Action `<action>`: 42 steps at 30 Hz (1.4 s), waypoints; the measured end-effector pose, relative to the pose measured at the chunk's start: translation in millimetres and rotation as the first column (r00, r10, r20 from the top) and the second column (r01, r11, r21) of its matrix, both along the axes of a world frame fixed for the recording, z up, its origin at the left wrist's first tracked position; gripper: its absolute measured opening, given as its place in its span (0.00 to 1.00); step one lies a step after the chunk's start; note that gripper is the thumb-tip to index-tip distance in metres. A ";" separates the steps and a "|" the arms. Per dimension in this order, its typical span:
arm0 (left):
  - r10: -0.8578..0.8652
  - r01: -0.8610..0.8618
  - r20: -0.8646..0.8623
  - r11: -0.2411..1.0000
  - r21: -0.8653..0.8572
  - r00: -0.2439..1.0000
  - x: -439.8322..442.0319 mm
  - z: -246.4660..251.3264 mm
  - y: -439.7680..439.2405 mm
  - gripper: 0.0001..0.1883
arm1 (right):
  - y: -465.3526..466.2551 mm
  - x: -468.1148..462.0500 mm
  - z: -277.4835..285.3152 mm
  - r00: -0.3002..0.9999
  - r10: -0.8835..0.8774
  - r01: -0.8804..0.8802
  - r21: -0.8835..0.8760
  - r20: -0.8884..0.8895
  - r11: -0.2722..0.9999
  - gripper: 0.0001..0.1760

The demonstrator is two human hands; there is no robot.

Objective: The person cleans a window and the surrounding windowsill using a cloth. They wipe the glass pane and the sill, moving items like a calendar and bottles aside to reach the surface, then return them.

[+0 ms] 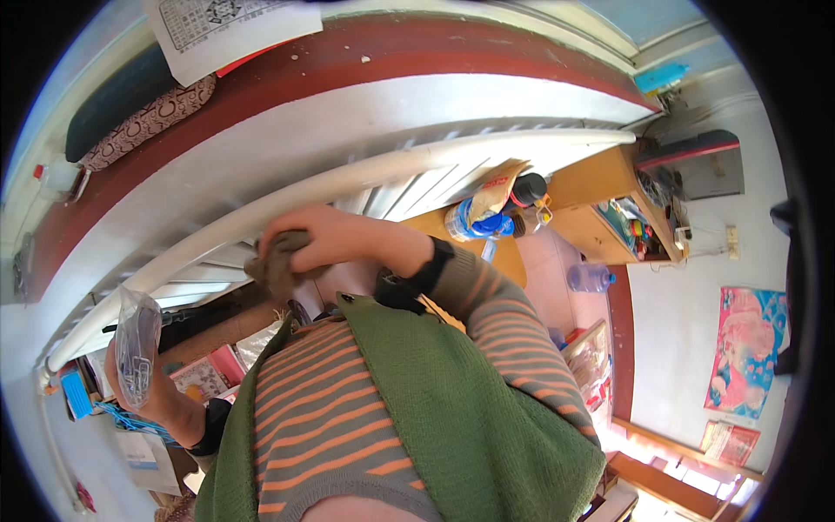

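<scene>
My right hand (319,238) grips a crumpled brown cloth (280,264) beside the thick white pipe (261,212) that runs along the top of a white radiator (424,192). At the lower left, my left hand (156,395) holds a clear plastic bag (137,352) with small metal-looking items inside; its fingers are partly hidden behind the bag. Above the pipe is a dark red windowsill (417,49). On the sill lie a dark, long case with a patterned side (150,124), a printed sheet (241,32) and a clear plastic bottle with a red cap (59,183).
A wooden cabinet (580,228) stands at the right, near a blue-and-white container (463,218) and a black-lidded jar (528,189). A large clear bottle (587,278) lies on the floor. Blue hangers (134,417) and boxes are at the lower left.
</scene>
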State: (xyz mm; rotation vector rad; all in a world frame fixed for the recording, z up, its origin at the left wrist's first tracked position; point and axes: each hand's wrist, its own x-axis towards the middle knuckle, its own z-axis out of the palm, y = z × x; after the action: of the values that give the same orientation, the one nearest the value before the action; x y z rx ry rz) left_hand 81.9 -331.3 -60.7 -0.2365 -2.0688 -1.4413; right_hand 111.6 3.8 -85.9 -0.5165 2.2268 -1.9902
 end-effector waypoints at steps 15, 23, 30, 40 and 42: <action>-0.228 0.219 -0.059 0.967 -0.134 0.972 -3.0 0.1 62.7 0.25 | 332.5 112.9 -12.3 0.091 -0.944 0.912 0.407 -0.317 -0.049 0.25; -0.338 0.335 -0.057 0.940 -0.061 0.939 -9.4 -1.9 79.9 0.24 | 229.6 78.1 -33.1 0.490 -0.609 0.867 0.421 -0.624 0.265 0.23; -0.233 0.227 -0.059 0.970 -0.083 0.971 -12.0 -16.1 48.1 0.22 | 90.9 14.9 -24.4 0.568 -0.362 0.777 0.336 -0.739 0.533 0.24; -0.091 0.085 -0.044 0.988 -0.133 0.995 12.2 -25.7 -16.1 0.24 | -46.2 -49.4 -25.8 0.605 -0.233 0.566 0.206 -0.761 0.798 0.23; -0.048 0.045 -0.023 0.991 -0.123 0.999 19.5 -25.0 -24.3 0.25 | -63.3 -57.9 -25.0 0.595 -0.192 0.538 0.210 -0.780 0.816 0.23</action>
State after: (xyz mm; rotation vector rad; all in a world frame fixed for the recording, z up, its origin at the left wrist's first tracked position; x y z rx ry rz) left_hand 101.4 -355.6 -85.8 -0.3533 -2.1464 -1.3319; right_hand 53.7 -59.5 -110.9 -0.9884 3.4248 -1.4425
